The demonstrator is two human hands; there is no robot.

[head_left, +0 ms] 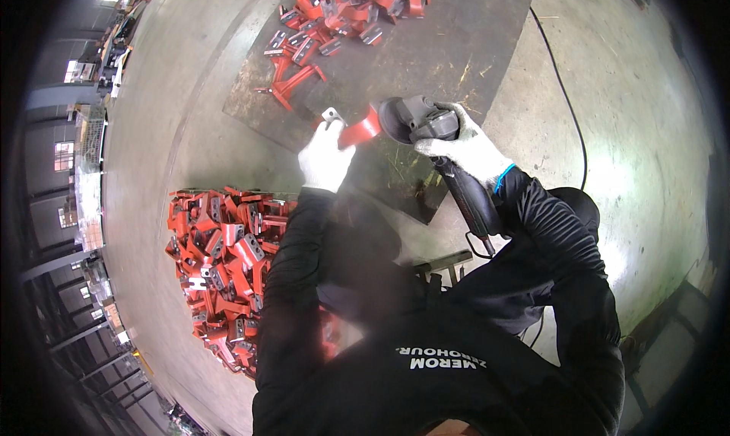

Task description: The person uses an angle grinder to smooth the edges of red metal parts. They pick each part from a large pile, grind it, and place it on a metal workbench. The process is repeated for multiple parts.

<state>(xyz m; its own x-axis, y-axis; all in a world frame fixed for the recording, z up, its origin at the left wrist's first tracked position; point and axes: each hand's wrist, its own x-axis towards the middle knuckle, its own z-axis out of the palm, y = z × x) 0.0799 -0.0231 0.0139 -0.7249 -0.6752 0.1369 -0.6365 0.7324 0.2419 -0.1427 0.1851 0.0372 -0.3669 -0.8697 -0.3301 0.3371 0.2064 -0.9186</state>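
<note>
My left hand (325, 159), in a white glove, is closed around one end of a red painted metal bracket (360, 129). A bare grey tab with a hole sticks up above the fingers. My right hand (473, 148), gloved too, wraps round the head of a black angle grinder (470, 196). Its body slants down toward my right knee. The grinder's disc (393, 120) is at the bracket's right end, touching it or very close; I cannot tell which. Both things are held above a dark metal plate (464, 48).
More red brackets (342, 17) lie piled on the far part of the plate. A large heap of brackets (224, 265) fills the area left of my left arm. A black cable (566, 90) runs over the concrete floor at right. Shelving (90, 177) lines the far left.
</note>
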